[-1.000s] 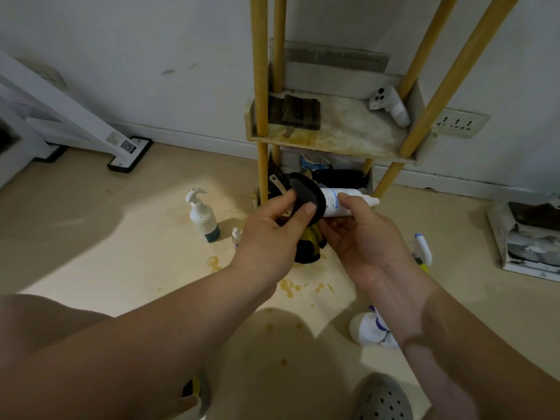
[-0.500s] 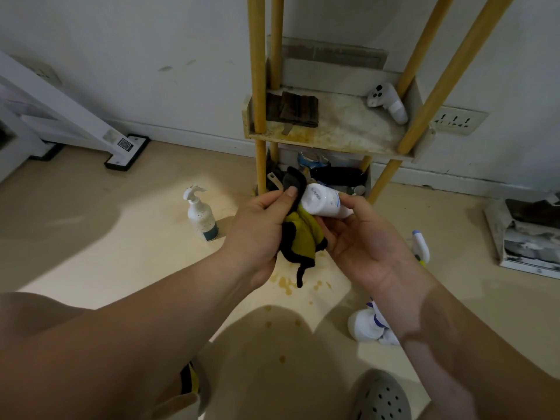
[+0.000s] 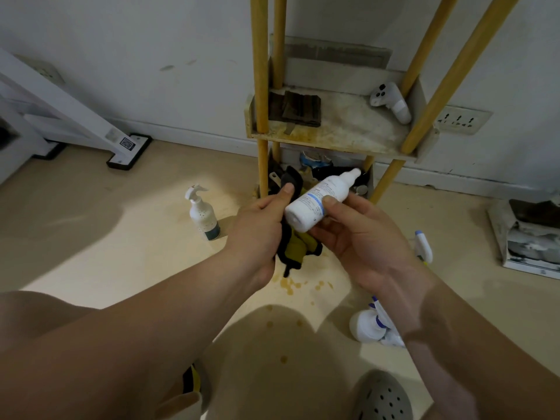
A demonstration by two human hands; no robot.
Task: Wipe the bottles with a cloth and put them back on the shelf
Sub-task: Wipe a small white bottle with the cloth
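Note:
My right hand (image 3: 360,237) holds a white bottle (image 3: 321,201) with a blue-lined label, tilted with its cap pointing up and right toward the shelf. My left hand (image 3: 260,225) grips a black and yellow cloth (image 3: 298,247), which hangs beneath the bottle's base and bunches up behind my thumb. The wooden shelf (image 3: 339,137) with yellow posts stands just behind both hands. On the floor a white pump bottle (image 3: 203,213) stands upright at the left, a spray bottle (image 3: 423,247) lies at the right, and another white bottle (image 3: 368,325) lies near my right forearm.
A white controller (image 3: 392,101) and a dark folded cloth (image 3: 295,109) lie on the stained shelf board. Dark clutter fills the lower level. A wall socket (image 3: 460,119) sits to the right, a box (image 3: 527,237) lies at far right, and yellow spill spots (image 3: 291,286) mark the floor.
The bottle has turned in my right hand, so its base faces me and its cap points up-right. The cloth has slid off the base and hangs below it.

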